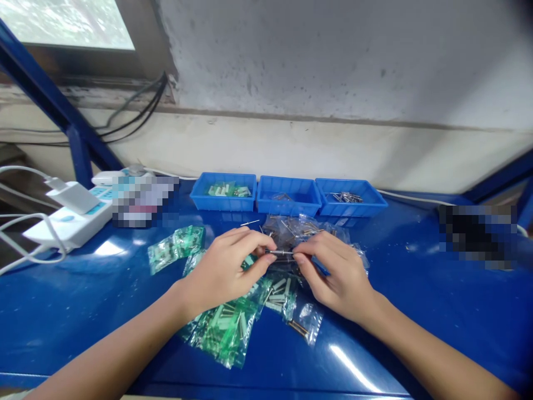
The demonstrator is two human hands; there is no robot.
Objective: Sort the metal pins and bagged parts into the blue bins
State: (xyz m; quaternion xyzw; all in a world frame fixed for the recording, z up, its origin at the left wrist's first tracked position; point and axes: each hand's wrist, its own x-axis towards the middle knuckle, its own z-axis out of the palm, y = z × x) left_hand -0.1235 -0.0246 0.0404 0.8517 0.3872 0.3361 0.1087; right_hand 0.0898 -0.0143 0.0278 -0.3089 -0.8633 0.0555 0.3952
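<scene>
My left hand (227, 266) and my right hand (333, 272) meet over the middle of the blue table (416, 311). Between their fingertips they pinch a thin metal pin (280, 253), held level, one end in each hand. Under and around the hands lie several small green-tinted plastic bags of parts (227, 328) and clear bags of metal pins (291, 230). A loose pin (250, 223) rests just beyond my left hand.
Three blue trays stand in a row at the back: the left tray (200, 200) with white-green parts, the middle tray (266, 206), the right tray (375, 205) with metal pins. A white power strip with a charger (70, 214) sits far left, with cables.
</scene>
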